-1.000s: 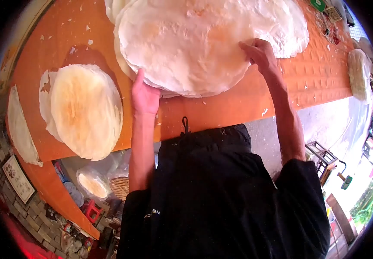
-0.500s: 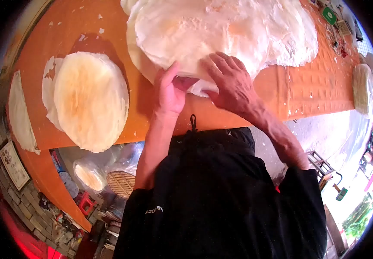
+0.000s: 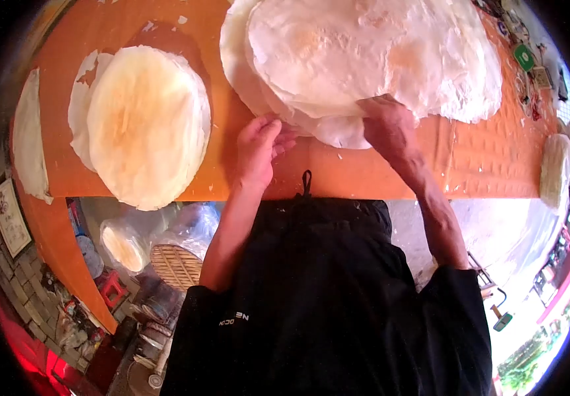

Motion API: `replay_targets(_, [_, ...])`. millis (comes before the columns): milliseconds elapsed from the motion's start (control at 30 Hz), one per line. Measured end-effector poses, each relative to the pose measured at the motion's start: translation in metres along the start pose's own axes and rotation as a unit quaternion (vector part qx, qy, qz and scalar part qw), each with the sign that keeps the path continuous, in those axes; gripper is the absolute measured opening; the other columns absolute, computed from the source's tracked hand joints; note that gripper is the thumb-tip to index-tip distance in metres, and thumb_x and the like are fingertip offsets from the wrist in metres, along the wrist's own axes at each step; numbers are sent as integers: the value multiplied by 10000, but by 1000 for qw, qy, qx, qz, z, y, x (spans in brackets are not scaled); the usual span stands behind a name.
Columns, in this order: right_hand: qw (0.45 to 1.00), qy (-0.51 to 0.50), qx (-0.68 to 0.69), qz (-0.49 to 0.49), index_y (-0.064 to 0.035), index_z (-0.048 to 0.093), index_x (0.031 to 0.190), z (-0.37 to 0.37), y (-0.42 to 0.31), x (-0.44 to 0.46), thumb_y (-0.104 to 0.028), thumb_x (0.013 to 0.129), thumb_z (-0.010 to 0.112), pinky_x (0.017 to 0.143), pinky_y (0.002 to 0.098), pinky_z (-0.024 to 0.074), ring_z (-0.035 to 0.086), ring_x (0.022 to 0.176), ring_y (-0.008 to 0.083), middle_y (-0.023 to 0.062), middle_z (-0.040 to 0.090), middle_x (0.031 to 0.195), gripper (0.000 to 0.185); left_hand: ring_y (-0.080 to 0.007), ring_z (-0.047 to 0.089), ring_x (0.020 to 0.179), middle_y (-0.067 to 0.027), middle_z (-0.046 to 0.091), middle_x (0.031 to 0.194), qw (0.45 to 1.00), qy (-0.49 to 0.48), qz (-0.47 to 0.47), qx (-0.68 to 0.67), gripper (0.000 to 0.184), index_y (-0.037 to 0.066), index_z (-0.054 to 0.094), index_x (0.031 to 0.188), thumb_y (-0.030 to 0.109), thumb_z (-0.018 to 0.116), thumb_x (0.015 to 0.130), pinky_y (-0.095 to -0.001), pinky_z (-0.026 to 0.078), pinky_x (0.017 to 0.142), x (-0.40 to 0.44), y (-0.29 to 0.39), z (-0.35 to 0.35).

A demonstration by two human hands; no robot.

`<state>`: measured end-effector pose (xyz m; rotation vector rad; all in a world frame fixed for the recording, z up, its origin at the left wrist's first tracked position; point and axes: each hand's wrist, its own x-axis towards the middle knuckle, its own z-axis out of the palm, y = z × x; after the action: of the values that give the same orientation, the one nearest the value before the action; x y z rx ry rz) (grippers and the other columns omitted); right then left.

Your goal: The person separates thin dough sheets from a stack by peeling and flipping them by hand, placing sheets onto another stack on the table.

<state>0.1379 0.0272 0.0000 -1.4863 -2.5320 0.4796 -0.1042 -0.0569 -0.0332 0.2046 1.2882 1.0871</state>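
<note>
Left of the big pile of sheets (image 3: 311, 49), the smaller stack (image 3: 149, 125) looks settled; the pile's ragged overlap suggests handling there is unfinished. At the pile's near-left edge is the left hand (image 3: 258, 146), fingers loosely curled, slightly apart, contact unclear. The right hand (image 3: 391, 129) meets its near edge, fingertips hidden: I cannot tell whether they pinch. The pile spreads beyond both.

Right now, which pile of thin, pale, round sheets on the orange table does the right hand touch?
The larger, whiter pile, right of the smaller, yellower pile: the right hand touches its near edge, while neither hand touches the other.
</note>
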Motion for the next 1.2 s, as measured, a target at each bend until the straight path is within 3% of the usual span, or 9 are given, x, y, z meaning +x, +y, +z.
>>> replay_targets(100, [999, 30, -17, 24, -105, 656, 864, -24, 50, 20, -60, 762, 543, 609, 392, 492, 623, 739, 281, 97, 645, 767, 159, -222, 664, 780, -108, 648, 898, 1000, 1, -1, 23, 207, 13, 528, 1097, 121, 551, 923, -319, 563, 674, -4, -1, 2])
replay_targets(167, [990, 57, -127, 33, -108, 667, 853, -82, 92, 52, -74, 793, 557, 568, 408, 485, 626, 687, 298, 106, 655, 768, 130, -192, 647, 669, -81, 637, 813, 990, 26, 93, 99, 152, 25, 553, 1023, 126, 563, 910, -281, 533, 596, -7, 6, 15])
replay_targets(233, [963, 186, -192, -33, -46, 639, 893, -164, 68, 54, -177, 838, 602, 587, 386, 475, 596, 674, 264, 101, 624, 784, 146, -183, 638, 649, -77, 632, 803, 985, 39, 123, 116, 150, 26, 558, 1012, 131, 570, 906, -266, 520, 575, -15, 22, 30])
replay_targets(367, [794, 421, -399, -180, 5, 615, 917, -213, 27, 52, -245, 862, 638, 674, 343, 490, 599, 774, 237, 112, 612, 883, 257, -184, 643, 696, -81, 628, 837, 993, -16, 81, 87, 206, 17, 554, 1060, 159, 568, 912, -266, 513, 612, -2, 27, 53])
replay_targets(467, [925, 108, -364, 2, -122, 670, 854, -142, 55, 62, -66, 793, 554, 566, 406, 499, 634, 666, 300, 100, 664, 761, 142, -222, 662, 840, -111, 644, 940, 992, -115, 10, 44, 256, 5, 542, 1123, 160, 563, 921, -319, 543, 747, 26, 9, 74])
replay_targets(600, [992, 107, -58, -25, -79, 650, 817, -25, 116, 45, -72, 781, 545, 547, 371, 519, 629, 623, 296, 127, 644, 701, 111, -244, 660, 884, -122, 644, 971, 987, -146, -36, -54, 228, 0, 547, 1116, 128, 539, 927, -350, 545, 823, 50, -7, 102])
replay_targets(767, [991, 94, -94, 18, -86, 660, 973, -26, 100, 24, -31, 746, 579, 690, 393, 522, 627, 843, 284, 97, 664, 848, 247, -251, 657, 905, -124, 641, 997, 976, -178, -79, -100, 186, 4, 556, 1078, 107, 519, 928, -359, 539, 853, 63, -18, 115])
replay_targets(1033, [993, 67, -91, -22, -135, 612, 1134, -25, 81, 3, -95, 753, 660, 799, 406, 484, 573, 988, 289, 90, 609, 1013, 386, -217, 659, 681, -83, 649, 972, 955, -248, -99, -132, 171, 57, 555, 1035, 161, 548, 900, -238, 422, 475, 65, -17, 122])
replay_targets(1200, [990, 110, -86, -29, -86, 573, 1178, -30, 68, -3, -262, 759, 705, 935, 447, 420, 501, 1132, 353, 161, 533, 1206, 473, -189, 639, 624, -72, 657, 959, 954, -255, -76, -139, 192, 63, 543, 1065, 162, 527, 903, -224, 406, 452, 61, -7, 133])
